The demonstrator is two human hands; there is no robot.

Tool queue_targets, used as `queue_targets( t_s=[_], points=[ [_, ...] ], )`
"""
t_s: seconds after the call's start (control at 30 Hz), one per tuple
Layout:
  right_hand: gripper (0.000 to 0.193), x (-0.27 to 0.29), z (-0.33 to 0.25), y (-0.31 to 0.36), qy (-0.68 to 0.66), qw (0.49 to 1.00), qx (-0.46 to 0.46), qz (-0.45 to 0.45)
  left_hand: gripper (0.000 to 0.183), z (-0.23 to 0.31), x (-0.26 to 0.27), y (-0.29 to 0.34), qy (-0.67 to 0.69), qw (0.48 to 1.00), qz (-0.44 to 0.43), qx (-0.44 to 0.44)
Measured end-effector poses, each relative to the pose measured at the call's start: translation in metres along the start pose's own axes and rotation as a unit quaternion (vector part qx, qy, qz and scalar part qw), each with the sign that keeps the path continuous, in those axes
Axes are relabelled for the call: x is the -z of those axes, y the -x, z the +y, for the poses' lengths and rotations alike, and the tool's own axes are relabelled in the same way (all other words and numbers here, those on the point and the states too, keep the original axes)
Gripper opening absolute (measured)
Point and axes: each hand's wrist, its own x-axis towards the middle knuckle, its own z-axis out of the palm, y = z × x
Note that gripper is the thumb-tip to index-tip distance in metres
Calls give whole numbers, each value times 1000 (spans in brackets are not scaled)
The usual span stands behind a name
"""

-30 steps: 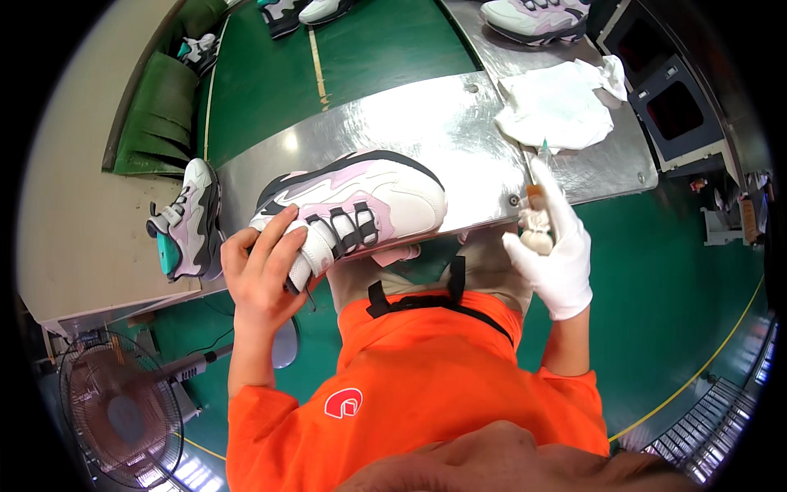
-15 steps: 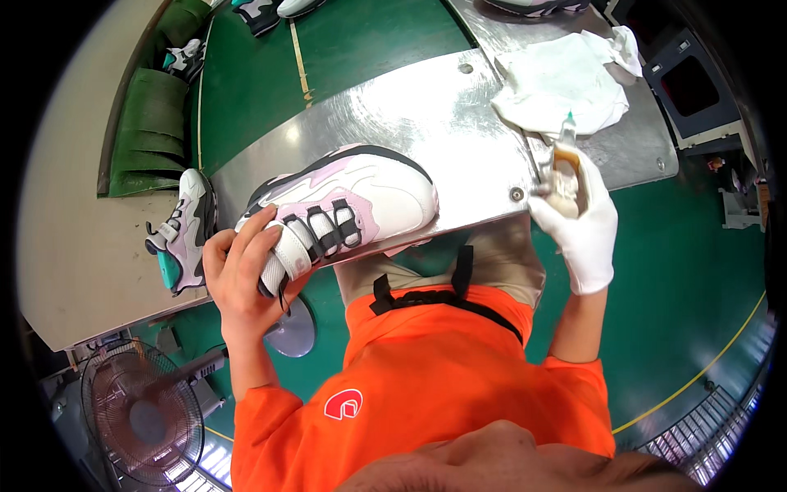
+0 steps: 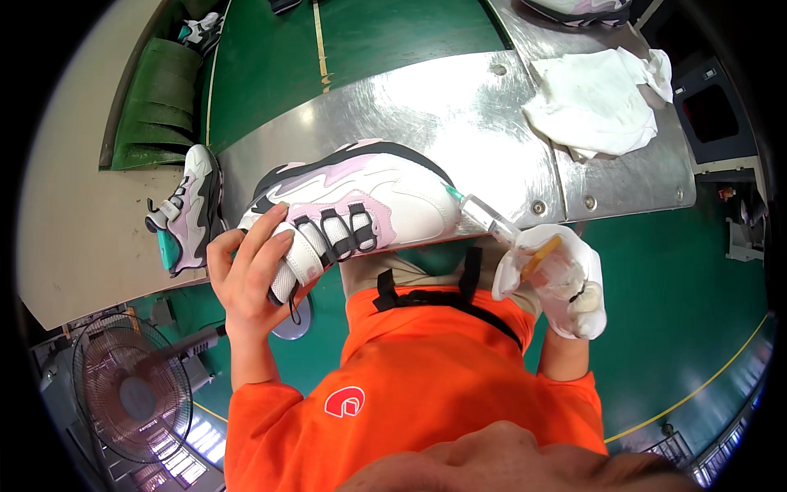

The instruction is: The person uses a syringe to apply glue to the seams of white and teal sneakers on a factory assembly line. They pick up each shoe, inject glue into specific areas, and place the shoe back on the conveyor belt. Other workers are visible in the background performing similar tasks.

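Observation:
A white sneaker with pink and black trim lies on its side on the metal plate, its toe to the right. Bare fingers of my left hand curl round the collar and strap end of the shoe. My right hand, in a white glove, is closed round a clear syringe with a green tip. That tip is at the toe, beside the dark sole edge; whether it touches cannot be made out. Something yellowish-brown also shows in the gloved grip, its kind unclear.
Another sneaker with a teal part stands to the left, near green flaps. A white cloth lies on the right of the plate. Beyond is a green belt. A fan stands at lower left.
My right hand has come left and down from beside the cloth, bringing the syringe tip to the shoe's toe. My left hand keeps its hold on the shoe. The view has shifted slightly.

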Motion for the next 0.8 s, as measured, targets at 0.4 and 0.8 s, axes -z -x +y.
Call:
queue_targets(
  t_s=[0.4, 0.8],
  points=[
    [88, -12, -8, 12, 78, 995, -14, 60, 51, 2, 0, 0, -3, 1000, 5, 3],
    [92, -13, -7, 24, 79, 994, 36, 71, 43, -1, 0, 7, -5, 999, 36, -3]
  ],
)
